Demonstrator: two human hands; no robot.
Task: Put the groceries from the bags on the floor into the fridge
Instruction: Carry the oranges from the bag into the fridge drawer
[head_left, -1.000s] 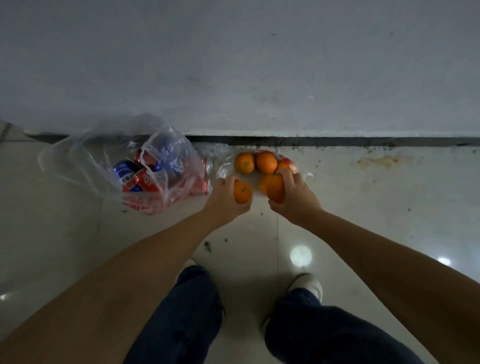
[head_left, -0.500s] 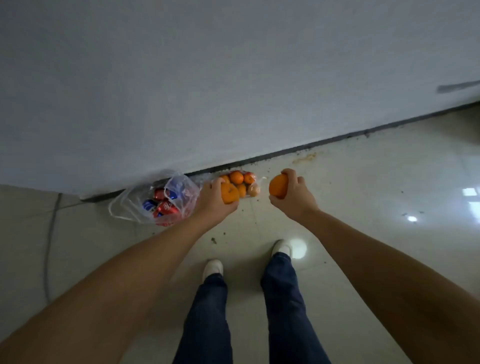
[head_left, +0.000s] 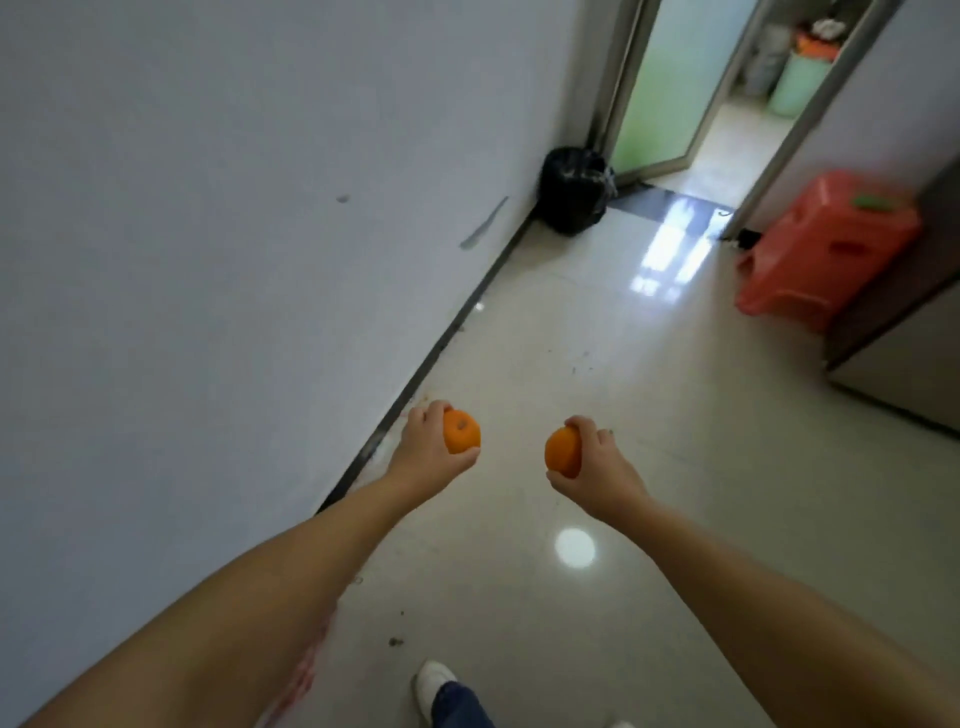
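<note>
My left hand (head_left: 427, 448) grips one orange (head_left: 460, 431), held out in front of me above the pale floor. My right hand (head_left: 597, 465) grips a second orange (head_left: 562, 451) at about the same height, a hand's width to the right. Of the grocery bags only a sliver of red-and-clear plastic (head_left: 306, 670) shows beside my left forearm at the foot of the wall. A dark cabinet-like body (head_left: 904, 332) stands at the right edge; I cannot tell whether it is the fridge.
A white wall (head_left: 208, 260) runs along my left. A black rubbish bag (head_left: 574, 189) sits in the far corner beside an open doorway (head_left: 696, 119). A red plastic stool (head_left: 826, 249) stands at the right. My white shoe (head_left: 432, 683) is at the bottom.
I have stood up and turned right, away from the bags. Both hands have lifted clear of the bag, each with an orange, and the corridor and doorway have come into view.
</note>
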